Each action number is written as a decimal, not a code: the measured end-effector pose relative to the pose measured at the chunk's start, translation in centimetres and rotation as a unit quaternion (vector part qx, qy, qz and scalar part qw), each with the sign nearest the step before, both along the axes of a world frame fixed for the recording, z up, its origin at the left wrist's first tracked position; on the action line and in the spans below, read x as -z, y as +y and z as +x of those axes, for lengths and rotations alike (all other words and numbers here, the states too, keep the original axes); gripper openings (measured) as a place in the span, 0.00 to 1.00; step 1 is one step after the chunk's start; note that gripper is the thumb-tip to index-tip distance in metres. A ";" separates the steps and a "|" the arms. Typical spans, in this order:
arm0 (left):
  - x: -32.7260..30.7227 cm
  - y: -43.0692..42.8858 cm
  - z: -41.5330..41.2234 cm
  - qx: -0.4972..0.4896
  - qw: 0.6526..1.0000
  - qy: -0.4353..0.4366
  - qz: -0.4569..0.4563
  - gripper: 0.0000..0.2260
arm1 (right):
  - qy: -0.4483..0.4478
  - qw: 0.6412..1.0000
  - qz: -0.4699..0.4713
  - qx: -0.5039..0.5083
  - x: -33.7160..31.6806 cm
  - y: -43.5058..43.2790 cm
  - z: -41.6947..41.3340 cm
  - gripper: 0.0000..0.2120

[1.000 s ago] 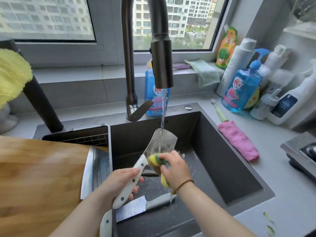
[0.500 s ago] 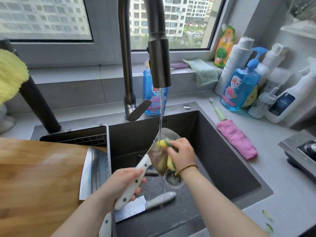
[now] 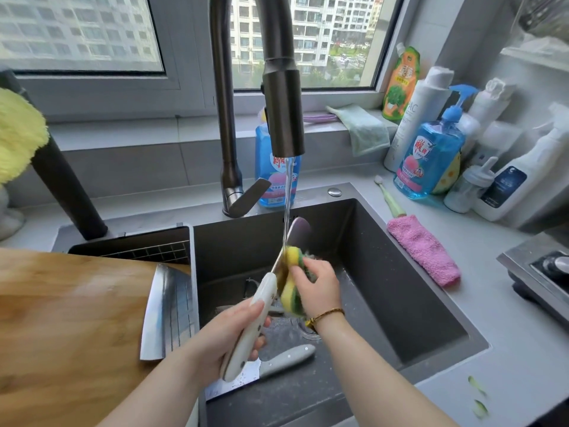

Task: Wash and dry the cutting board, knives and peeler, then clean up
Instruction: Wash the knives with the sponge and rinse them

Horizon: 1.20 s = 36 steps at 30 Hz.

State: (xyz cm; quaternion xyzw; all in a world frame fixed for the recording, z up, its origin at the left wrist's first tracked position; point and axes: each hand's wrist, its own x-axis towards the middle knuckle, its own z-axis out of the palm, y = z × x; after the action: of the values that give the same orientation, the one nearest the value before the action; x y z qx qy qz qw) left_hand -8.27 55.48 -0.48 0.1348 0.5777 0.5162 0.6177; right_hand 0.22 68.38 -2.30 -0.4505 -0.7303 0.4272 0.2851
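Far left on my feed a yellow duster (image 3: 18, 134) pokes into view, and below it the wooden cutting board (image 3: 67, 318) lies on the worktop (image 3: 523, 349) beside the sink (image 3: 400, 288). A broad cleaver blade (image 3: 167, 312) rests flat across the board's right edge, over a wire rack. Next comes the left hand (image 3: 228, 331), its fingers (image 3: 246, 306) wrapped round the white handle of a knife (image 3: 264, 295) held over the basin, blade tilted up and away. Water from the dark tap (image 3: 283, 112) runs down onto that blade. Just right of the handle, the right hand (image 3: 317, 288) clutches a yellow and green sponge (image 3: 292, 278), fingers curled round it and pressing it against the blade near the handle. Under both hands a second knife (image 3: 286, 359) with a grey handle lies flat on the sink floor, its blade partly hidden by the white handle. Behind the tap stands a blue bottle (image 3: 277, 180). Right of the sink a pink cloth (image 3: 425, 254) lies on the worktop, with a blue pump bottle (image 3: 431, 161) and several white bottles against the back wall, and a few green scraps (image 3: 478, 396) sit near the front edge
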 end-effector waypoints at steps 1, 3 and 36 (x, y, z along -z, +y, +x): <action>-0.1 -0.1 0.1 0.004 1.000 -0.022 0.018 0.08 | -0.008 0.999 -0.009 -0.044 0.0 -0.5 0.2 0.13; 0.0 -0.2 -0.1 0.019 0.999 -0.010 0.036 0.09 | -0.012 0.997 -0.014 -0.076 0.3 -0.3 0.6 0.13; 1.4 0.1 -0.4 0.191 0.727 0.657 -0.064 0.20 | -0.270 0.939 0.077 -0.198 -0.4 0.2 1.0 0.14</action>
State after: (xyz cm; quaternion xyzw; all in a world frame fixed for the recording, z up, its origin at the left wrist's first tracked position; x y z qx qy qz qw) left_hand -8.68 55.61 -1.90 0.5073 0.8331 0.1317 0.1766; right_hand 1.23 68.56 -1.92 -0.3717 -0.8850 0.2797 0.0211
